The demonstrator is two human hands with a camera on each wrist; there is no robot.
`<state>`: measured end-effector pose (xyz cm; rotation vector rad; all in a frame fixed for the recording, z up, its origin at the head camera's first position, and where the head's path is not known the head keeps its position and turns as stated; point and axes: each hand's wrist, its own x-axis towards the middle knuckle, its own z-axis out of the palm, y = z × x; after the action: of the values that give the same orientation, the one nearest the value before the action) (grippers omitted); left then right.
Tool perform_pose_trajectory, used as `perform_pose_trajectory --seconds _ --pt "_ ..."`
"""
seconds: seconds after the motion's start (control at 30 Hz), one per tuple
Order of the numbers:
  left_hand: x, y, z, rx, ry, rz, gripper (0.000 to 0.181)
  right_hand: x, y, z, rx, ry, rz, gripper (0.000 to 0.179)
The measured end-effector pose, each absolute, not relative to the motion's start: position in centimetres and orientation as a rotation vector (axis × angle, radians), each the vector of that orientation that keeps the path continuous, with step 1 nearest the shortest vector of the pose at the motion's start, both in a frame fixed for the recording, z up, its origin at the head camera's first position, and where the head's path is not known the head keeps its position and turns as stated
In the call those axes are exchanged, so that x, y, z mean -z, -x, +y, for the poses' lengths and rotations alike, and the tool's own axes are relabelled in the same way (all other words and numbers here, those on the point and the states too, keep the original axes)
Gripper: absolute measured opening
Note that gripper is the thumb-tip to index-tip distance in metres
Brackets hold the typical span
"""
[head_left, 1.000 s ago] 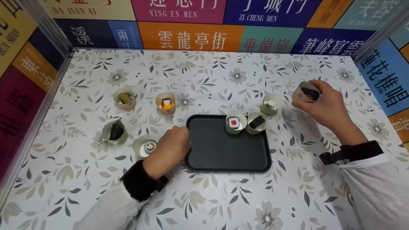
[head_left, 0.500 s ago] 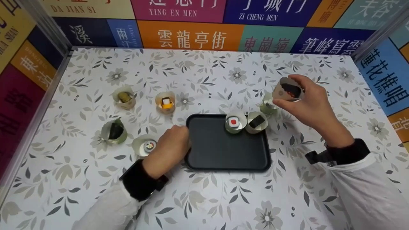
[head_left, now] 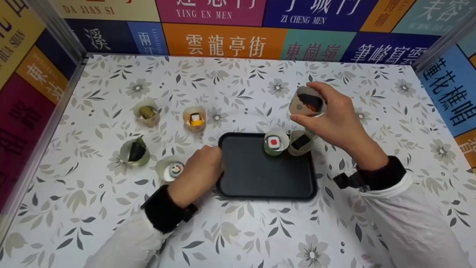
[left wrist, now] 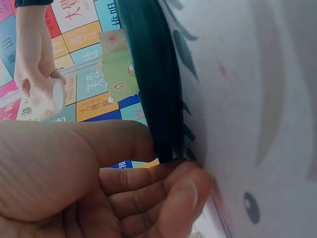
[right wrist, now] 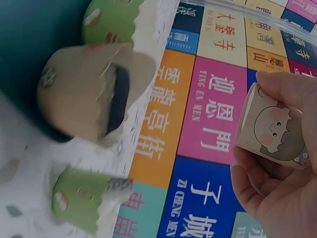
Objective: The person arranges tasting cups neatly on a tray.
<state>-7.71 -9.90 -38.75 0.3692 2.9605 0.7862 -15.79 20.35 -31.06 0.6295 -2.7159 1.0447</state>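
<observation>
My left hand (head_left: 200,163) pinches the left edge of the dark tray (head_left: 253,175); the left wrist view shows thumb and fingers at the tray's rim (left wrist: 153,74). Off the table, behind the tray's back right corner, my right hand (head_left: 338,119) grips a tan paper cup (head_left: 299,106) between thumb and fingers. Inside lies a dark sushi-like piece with orange bits. On the tray's back right stand two cups: a green one (head_left: 274,152) with a white, red-centred piece, and a tan one (head_left: 297,151) with a black-wrapped piece.
Left of the tray stand several cups with sushi-like pieces: tan cups (head_left: 151,121) (head_left: 195,126), a green cup (head_left: 141,162) and a pale cup (head_left: 163,169). Another green cup (right wrist: 79,198) behind the tray is hidden in the head view. Printed panels (head_left: 223,41) border the table.
My right hand has moved left with the tan cup, from the table's right side to behind the tray, passing over the green cup. The left hand keeps its place at the tray.
</observation>
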Motion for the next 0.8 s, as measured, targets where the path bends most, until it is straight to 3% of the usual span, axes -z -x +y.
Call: perform_pose_trajectory --seconds 0.8 --pt "38.7 7.8 -9.8 -0.723 -0.348 2.962 0.023 33.0 15.6 13.1 -1.070 -0.808 -2.904 0.076"
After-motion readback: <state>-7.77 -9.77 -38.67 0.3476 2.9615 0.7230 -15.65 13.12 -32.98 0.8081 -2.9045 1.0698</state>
